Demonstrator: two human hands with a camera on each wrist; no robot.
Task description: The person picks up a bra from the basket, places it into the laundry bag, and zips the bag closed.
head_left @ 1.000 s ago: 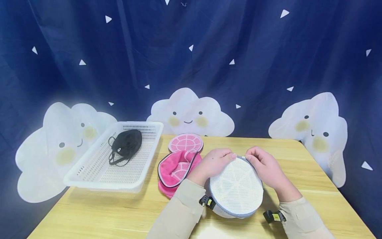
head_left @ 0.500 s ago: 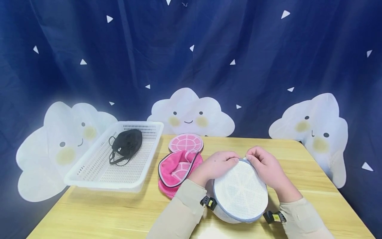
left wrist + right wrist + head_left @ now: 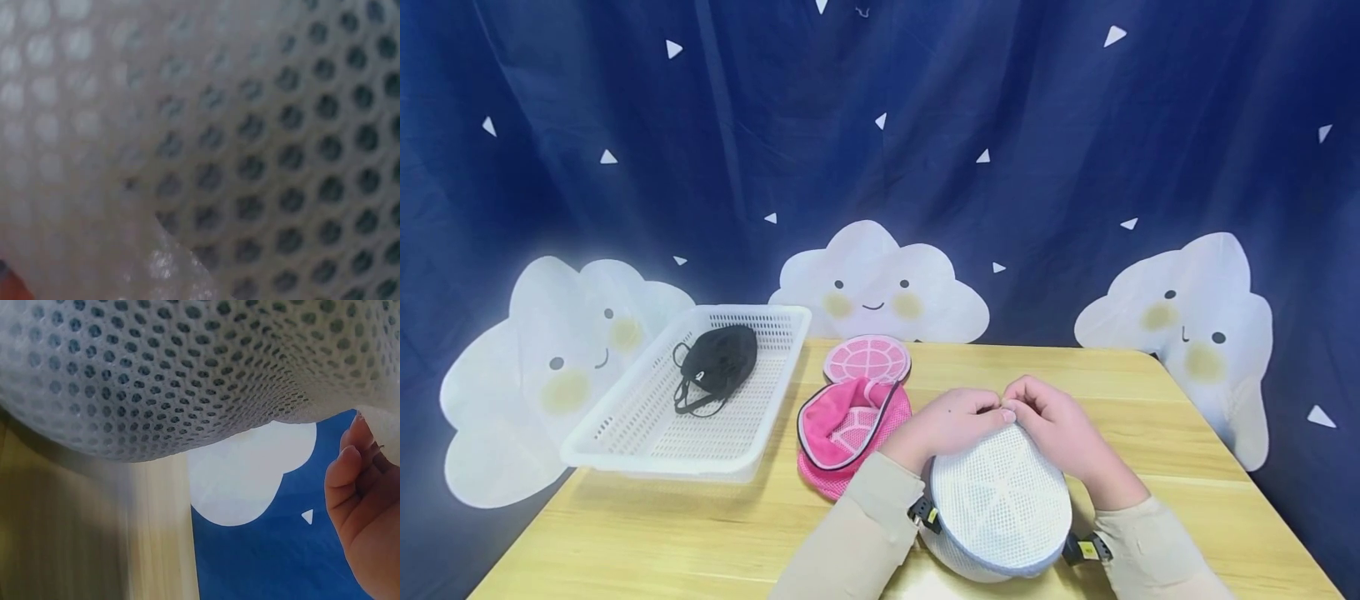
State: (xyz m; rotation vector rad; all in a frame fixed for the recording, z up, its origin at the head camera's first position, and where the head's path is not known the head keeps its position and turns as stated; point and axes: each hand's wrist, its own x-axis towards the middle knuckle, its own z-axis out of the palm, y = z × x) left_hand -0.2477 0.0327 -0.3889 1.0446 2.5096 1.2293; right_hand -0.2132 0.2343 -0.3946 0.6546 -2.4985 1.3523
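Observation:
Both hands meet at the far edge of a round white mesh laundry bag (image 3: 1000,500) with grey-blue trim, tilted toward the person. My left hand (image 3: 955,421) pinches the rim from the left, thumb on top. Touching it from the right, my right hand (image 3: 1060,429) pinches the same spot between thumb and curled fingers. What lies between the fingertips is hidden. In the left wrist view, the bag's honeycomb mesh (image 3: 287,156) fills nearly everything. Mesh (image 3: 175,375) spans the top of the right wrist view, with the right hand's fingers (image 3: 347,469) at the lower right.
Left of the hands stands an open pink mesh bag (image 3: 827,442), with its round pink lid (image 3: 867,360) folded back. Farther left, a white perforated basket (image 3: 655,462) holds a black drawstring pouch (image 3: 724,358). All rest on a wooden table (image 3: 1187,467) before a blue curtain (image 3: 1037,125).
The white bag's near edge has swung lower, toward the person. My right hand has shifted left and my left hand slightly right, so their fingertips now meet at the rim.

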